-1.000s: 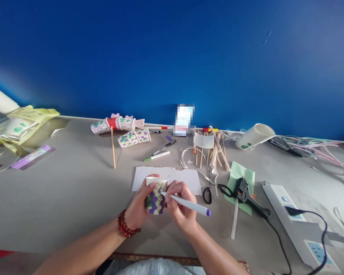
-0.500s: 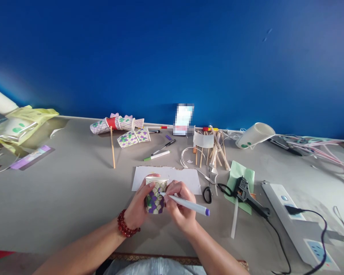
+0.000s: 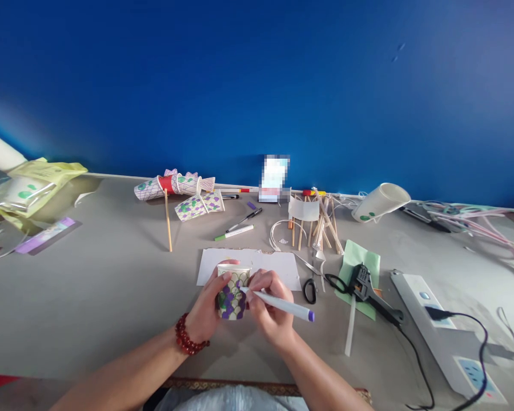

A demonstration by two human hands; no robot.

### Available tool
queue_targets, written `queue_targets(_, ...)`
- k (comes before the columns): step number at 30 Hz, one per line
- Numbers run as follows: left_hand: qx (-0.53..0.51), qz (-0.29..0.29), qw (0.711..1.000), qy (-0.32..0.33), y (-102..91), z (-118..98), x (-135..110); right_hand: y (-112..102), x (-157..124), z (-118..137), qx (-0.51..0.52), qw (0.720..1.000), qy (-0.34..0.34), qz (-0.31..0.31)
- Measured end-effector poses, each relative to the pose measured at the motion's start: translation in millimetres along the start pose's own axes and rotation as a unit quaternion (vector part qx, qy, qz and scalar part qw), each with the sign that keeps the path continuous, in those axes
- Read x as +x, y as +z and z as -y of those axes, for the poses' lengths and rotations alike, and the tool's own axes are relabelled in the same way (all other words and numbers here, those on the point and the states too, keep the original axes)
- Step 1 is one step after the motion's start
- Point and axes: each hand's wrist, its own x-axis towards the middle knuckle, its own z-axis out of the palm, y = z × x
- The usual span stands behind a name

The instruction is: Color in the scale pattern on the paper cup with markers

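My left hand [image 3: 206,303] is wrapped round a paper cup [image 3: 233,295] from its left side, with a red bead bracelet [image 3: 187,335] at the wrist. Outlined scales cover the cup, some coloured purple and green. Between the fingers of my right hand [image 3: 270,305] is a white marker pen [image 3: 285,305] with a purple end, its tip at the cup's drawn side. A sheet of white paper [image 3: 278,267] lies on the table just behind both hands. Beyond it are a green marker [image 3: 235,233] and a black pen [image 3: 245,220].
Scissors [image 3: 310,290], a hot glue gun [image 3: 370,291] on green paper [image 3: 368,257], and a power strip [image 3: 432,325] lie to the right. Wooden sticks [image 3: 321,228], a white cup [image 3: 381,202] and a paper-cup fish [image 3: 188,185] on a stick are at the back.
The marker in my right hand has shifted very slightly to the right. My left hand and the cup stay in place.
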Motion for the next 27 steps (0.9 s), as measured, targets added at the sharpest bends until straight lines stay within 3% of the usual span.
queue_targets(27, 0.006, -0.017, 1.000, -0.011, 8.2, -8.2, -5.8, -0.4, -0.6, -2.7, 0.023, 0.999, 0.015, -0.019)
